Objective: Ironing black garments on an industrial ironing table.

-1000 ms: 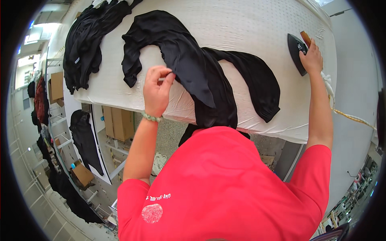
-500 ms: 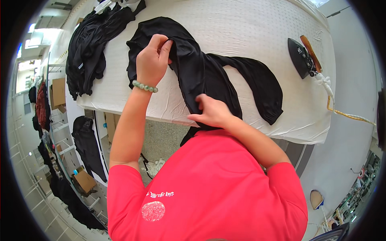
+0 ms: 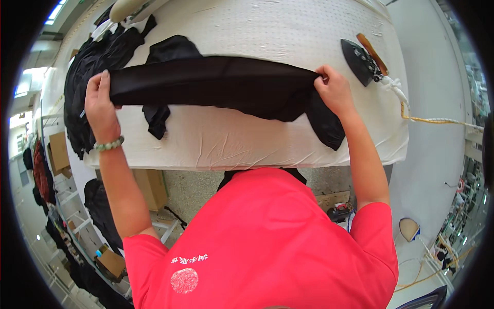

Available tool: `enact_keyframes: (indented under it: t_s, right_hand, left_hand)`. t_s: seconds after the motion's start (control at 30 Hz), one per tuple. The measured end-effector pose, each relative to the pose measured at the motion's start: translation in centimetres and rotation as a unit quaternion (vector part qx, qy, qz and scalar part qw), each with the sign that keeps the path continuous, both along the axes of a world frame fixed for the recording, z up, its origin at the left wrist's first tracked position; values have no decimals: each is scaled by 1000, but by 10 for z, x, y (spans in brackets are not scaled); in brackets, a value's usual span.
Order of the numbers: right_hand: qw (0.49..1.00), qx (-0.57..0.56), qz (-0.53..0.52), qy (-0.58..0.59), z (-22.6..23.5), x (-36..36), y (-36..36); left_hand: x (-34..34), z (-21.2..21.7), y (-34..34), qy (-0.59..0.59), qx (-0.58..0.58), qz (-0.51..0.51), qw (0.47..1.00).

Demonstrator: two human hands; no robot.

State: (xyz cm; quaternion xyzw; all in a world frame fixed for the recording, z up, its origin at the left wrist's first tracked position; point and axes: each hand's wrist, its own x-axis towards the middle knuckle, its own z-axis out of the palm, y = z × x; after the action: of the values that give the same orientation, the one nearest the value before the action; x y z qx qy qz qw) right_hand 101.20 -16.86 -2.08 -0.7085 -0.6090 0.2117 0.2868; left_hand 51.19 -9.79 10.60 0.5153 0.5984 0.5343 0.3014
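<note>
A black garment (image 3: 216,80) is stretched sideways between my two hands, over the white padded table (image 3: 231,139). My left hand (image 3: 102,103) pinches its left end, thumb on top. At the other end my right hand (image 3: 333,90) grips the cloth near a corner. The held stretch forms a long, nearly flat band. Parts of the black cloth hang or lie beyond it: one bunch shows behind and below near the left, and a sleeve-like piece drops below my right hand. The garment's exact kind cannot be made out.
A heap of black clothes (image 3: 98,67) lies on the table's left end. On the right stands an iron (image 3: 360,59) with a wooden handle, its wrapped cord (image 3: 437,120) running off right. A pale rounded object (image 3: 126,7) juts in at the top left. Cardboard boxes (image 3: 149,188) stand below.
My hands have moved apart, left hand leftward and right hand up and right. The garment, bunched and hanging toward me before, is now pulled out into a wide band.
</note>
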Motion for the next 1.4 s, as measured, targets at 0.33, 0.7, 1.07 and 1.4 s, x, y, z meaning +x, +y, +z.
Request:
enact_keyframes:
  t_s: [0.33,0.7,1.07,1.4]
  right_hand:
    - [996,-65,3,63,-37,-7,-10]
    - [982,-72,-100,-144,-76,-4,-14]
    - [898,-73,-114,419,-18,-2,-33]
    - [840,266,-249,401,151,93,-128]
  left_hand:
    - [-46,-76,-51,87,-261,-165,947]
    - [-63,-43,-85,372,-133,-121,911]
    - [-91,-43,-86,149,-207,72,964]
    - [-64,72,-105,-161,40,-58,984]
